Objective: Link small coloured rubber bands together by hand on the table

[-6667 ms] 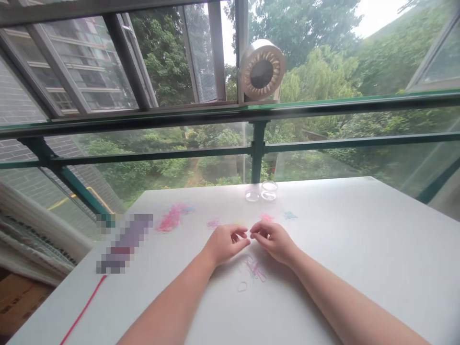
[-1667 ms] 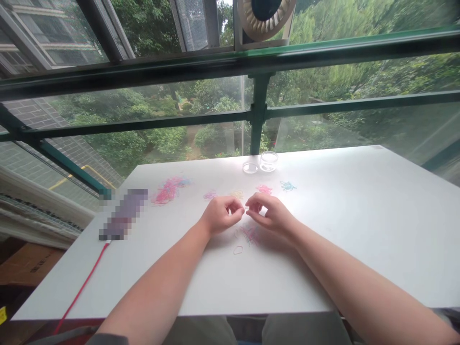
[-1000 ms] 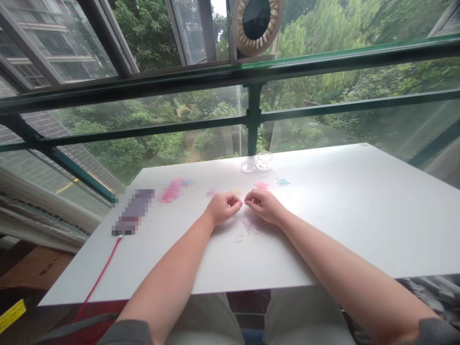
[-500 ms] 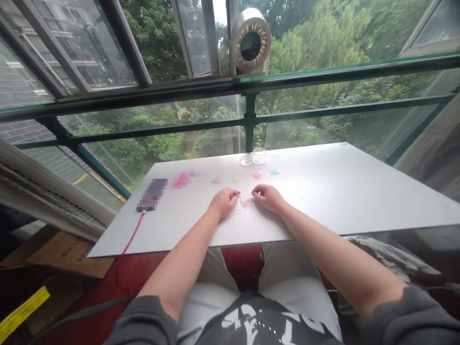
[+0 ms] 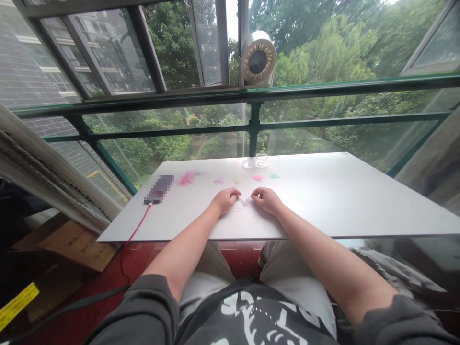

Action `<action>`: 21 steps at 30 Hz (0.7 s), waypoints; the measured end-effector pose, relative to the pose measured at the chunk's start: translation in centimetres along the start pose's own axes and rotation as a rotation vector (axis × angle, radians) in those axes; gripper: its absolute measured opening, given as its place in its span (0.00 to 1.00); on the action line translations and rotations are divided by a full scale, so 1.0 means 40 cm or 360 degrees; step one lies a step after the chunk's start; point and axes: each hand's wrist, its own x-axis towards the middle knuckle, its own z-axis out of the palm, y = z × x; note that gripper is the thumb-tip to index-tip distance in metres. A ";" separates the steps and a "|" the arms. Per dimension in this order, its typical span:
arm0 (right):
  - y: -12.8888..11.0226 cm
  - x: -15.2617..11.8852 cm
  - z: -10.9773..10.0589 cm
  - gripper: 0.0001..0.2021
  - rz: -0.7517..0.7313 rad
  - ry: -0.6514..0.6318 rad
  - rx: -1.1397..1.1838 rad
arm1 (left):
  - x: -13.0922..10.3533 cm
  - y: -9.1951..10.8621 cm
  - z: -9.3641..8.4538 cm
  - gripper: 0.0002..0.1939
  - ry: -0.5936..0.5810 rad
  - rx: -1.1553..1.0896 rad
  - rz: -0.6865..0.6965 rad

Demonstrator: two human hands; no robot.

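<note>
My left hand (image 5: 226,200) rests on the white tabletop (image 5: 323,206), its thumb and fingertips pinched together. Facing it across a narrow gap, my right hand (image 5: 266,199) is also closed in a pinch. Anything between the fingertips of either hand is too small to make out. Between and just below the fingertips lies a small loose pile of thin pale pink-purple loops (image 5: 246,202). One separate loop (image 5: 237,210) lies beside the pile, close to my left hand.
Behind my hands sit small heaps: purple (image 5: 219,181), yellow (image 5: 237,181), pink (image 5: 258,178) and teal (image 5: 275,176). A larger pink-red heap (image 5: 187,178) lies left. Two clear round containers (image 5: 261,160) stand at the back edge. A phone (image 5: 159,189) with a red cable (image 5: 139,224) lies left.
The head view has shifted, so the table appears slightly further right. My hands stay over the pile, still pinched, with only slight finger movement.
</note>
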 end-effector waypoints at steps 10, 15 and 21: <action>-0.004 -0.002 0.005 0.06 -0.0097 0.0056 0.0100 | 0.002 0.026 0.005 0.12 0.0069 0.0024 0.0204; -0.013 -0.004 0.009 0.04 -0.0139 0.0076 0.0132 | 0.017 0.047 0.021 0.07 0.0131 -0.0004 0.0290; -0.022 -0.010 0.010 0.04 -0.0197 0.0067 0.0156 | 0.005 0.050 0.018 0.07 0.0188 -0.0113 0.0296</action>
